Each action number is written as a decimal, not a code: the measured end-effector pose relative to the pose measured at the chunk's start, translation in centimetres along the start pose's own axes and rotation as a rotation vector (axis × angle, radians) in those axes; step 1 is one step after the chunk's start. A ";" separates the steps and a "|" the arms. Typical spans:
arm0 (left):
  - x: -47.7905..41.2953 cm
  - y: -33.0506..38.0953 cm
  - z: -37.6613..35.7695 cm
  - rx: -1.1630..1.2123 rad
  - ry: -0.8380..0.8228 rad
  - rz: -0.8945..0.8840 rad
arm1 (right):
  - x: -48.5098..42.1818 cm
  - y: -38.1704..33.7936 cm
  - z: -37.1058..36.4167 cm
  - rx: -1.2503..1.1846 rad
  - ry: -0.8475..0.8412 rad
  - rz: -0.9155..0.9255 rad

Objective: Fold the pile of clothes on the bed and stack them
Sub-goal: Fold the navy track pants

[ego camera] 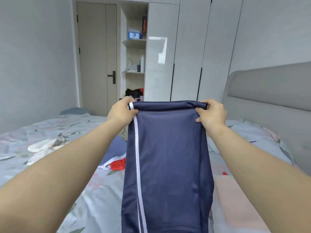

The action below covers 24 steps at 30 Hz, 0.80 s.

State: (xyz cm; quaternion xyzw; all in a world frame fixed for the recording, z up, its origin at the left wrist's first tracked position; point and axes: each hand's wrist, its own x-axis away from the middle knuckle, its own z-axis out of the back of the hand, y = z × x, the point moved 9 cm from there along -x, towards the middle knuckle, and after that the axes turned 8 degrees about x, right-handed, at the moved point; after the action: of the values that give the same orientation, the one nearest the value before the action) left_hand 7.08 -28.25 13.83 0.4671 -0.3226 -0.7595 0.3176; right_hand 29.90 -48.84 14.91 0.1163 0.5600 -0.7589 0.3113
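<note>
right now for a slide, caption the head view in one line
Left hand and right hand hold white-striped navy pants up by the top edge over a floral bed, other clothes lying behind.
</note>
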 end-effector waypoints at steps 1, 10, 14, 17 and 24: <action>-0.7 -1.3 -1.0 0.035 -0.005 0.020 | -0.5 1.1 -1.6 -0.036 -0.019 -0.027; -5.4 -9.7 -7.0 0.334 0.039 0.130 | -4.1 6.7 -9.6 -0.109 -0.037 0.028; -6.1 -10.9 -8.0 0.290 0.006 0.103 | -4.5 8.5 -11.2 -0.157 -0.058 -0.004; -4.6 -12.7 -8.9 0.262 -0.046 0.150 | -3.3 10.2 -12.0 -0.138 -0.111 -0.030; 2.8 -15.6 -8.8 0.267 -0.105 0.277 | 3.2 14.0 -11.1 -0.088 -0.198 -0.113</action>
State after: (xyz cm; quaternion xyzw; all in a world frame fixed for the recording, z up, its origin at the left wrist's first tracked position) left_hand 11.32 -22.99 -3.00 0.4159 -0.4977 -0.6824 0.3371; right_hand 33.94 -42.19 -1.55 -0.0049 0.5651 -0.7576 0.3266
